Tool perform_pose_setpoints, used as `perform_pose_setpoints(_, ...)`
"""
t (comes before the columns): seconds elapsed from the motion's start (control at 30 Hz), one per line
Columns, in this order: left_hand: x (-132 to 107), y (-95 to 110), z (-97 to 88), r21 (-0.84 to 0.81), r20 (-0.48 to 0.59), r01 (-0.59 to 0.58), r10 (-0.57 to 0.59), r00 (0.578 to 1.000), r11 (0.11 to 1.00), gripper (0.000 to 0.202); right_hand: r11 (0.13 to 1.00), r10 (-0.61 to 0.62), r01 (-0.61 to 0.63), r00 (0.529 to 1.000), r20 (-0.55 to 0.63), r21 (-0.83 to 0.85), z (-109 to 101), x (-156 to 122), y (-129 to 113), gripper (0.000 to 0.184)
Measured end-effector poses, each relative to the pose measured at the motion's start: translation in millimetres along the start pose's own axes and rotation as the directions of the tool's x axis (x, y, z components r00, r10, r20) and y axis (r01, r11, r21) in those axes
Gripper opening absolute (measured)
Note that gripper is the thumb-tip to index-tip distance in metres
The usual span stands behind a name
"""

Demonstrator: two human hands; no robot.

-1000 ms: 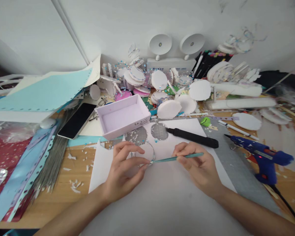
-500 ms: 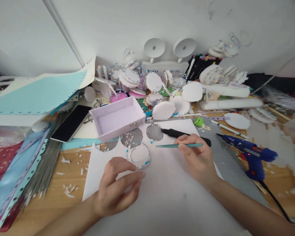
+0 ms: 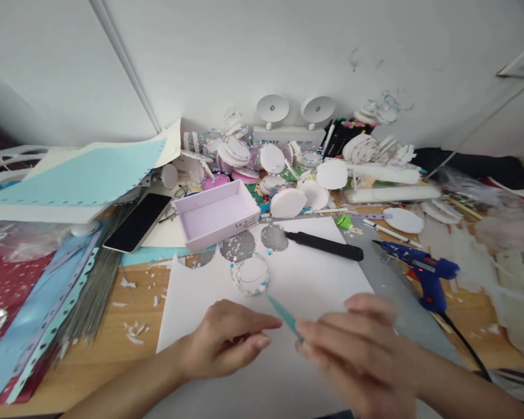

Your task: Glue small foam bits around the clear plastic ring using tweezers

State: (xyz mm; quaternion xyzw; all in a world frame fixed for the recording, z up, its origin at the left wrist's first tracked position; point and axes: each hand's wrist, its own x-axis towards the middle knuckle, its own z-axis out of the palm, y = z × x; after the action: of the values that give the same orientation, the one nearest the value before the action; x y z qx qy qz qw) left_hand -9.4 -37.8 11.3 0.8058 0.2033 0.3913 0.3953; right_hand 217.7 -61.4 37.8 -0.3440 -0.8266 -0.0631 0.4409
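Observation:
My left hand hovers low over a large white sheet, fingers loosely curled and pinched toward the thumb with nothing visible in them. My right hand, smeared by motion, grips thin teal tweezers whose tip points up-left toward a small round clear ring with white centre and blue flecks. That ring lies on the sheet just beyond both hands, touched by neither.
A lilac open box, a phone and a black craft knife lie beyond the sheet. A blue glue gun with its cable rests at the right. White foam discs and clutter crowd the back; paper stacks fill the left.
Both hands drew back toward me, away from the ring, which now lies free on the sheet. The right hand swung the tweezers down and left. The camera view shifted upward slightly.

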Motion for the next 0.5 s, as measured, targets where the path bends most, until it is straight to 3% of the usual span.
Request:
perform_pose_setpoints(0.03, -1, 0, 3.0, -0.133, 0.07, 0.107, -0.099, 0.993, 0.985, 0.031, 0.999, -0.044, 0.045, 0.996, -0.075, 0.021, 5, -4, -8, 0.018)
perform_pose_setpoints(0.1, -2, 0, 8.0, -0.335, 0.181, 0.345, -0.299, 0.937, 0.877, 0.046, 0.975, -0.203, 0.212, 0.972, -0.119, 0.066, 20, -11, -16, 0.017)
perform_pose_setpoints(0.17, -2, -1, 10.5, -0.431, 0.225, 0.485, -0.43, 0.874, 0.761, 0.054, 0.963, -0.247, 0.256, 0.964, -0.102, 0.089, 34, -13, -17, 0.016)
perform_pose_setpoints(0.27, 0, -2, 10.5, -0.437, 0.238, 0.566, -0.517, 0.822, 0.699, 0.061, 0.969, -0.229, 0.228, 0.973, 0.005, 0.092, 39, -10, -12, 0.013)
perform_pose_setpoints(0.37, 0, -3, 8.8, -0.421, 0.237, 0.602, -0.558, 0.795, 0.679, 0.063, 0.958, -0.283, 0.265, 0.939, 0.195, 0.111, 23, -14, -2, 0.014)
perform_pose_setpoints(0.43, -1, -4, 7.3, -0.419, 0.232, 0.62, -0.581, 0.78, 0.663, 0.062, 0.981, -0.192, 0.183, 0.942, 0.276, 0.059, 3, -28, 8, 0.02)
perform_pose_setpoints(0.5, -2, -4, 5.5, -0.4, 0.225, 0.621, -0.584, 0.78, 0.674, 0.062, 0.997, 0.031, -0.01, 0.957, 0.287, -0.074, -20, -52, 22, 0.02)
